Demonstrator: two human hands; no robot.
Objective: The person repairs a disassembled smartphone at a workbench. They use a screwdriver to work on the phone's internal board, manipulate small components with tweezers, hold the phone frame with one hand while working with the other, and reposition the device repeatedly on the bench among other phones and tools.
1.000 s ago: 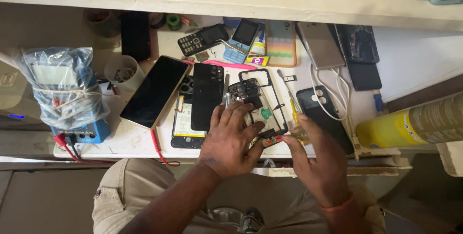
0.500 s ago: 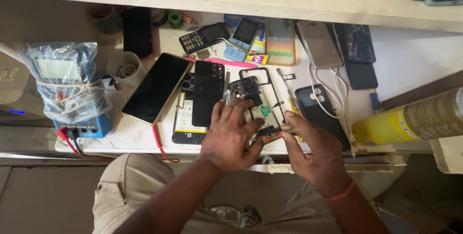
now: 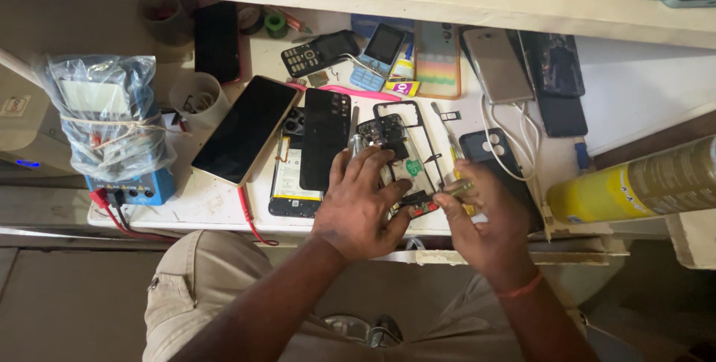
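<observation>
A stripped black phone frame with its circuit board [image 3: 399, 146] lies near the front edge of a white worktable [image 3: 641, 101]. My left hand [image 3: 363, 205] rests flat on the frame's lower left part and pins it down. My right hand [image 3: 488, 216] pinches a thin yellow-handled tool [image 3: 456, 187], whose tip touches the frame's lower end. To the left lie an opened phone body with its battery showing [image 3: 287, 175], a black back cover [image 3: 326, 137] and a large phone screen [image 3: 246, 129], face up.
Several phones lie at the back: keypad handsets [image 3: 321, 52], a rainbow-cased one [image 3: 438, 60], a grey one [image 3: 497, 66] with white cable. A bagged meter [image 3: 104, 120] with red leads stands left, a white cup [image 3: 198, 99] beside it. A yellow spray can [image 3: 634, 183] lies right.
My two hands stay on the phone frame with only slight shifts. The view has drifted a little; nothing was picked up or put down.
</observation>
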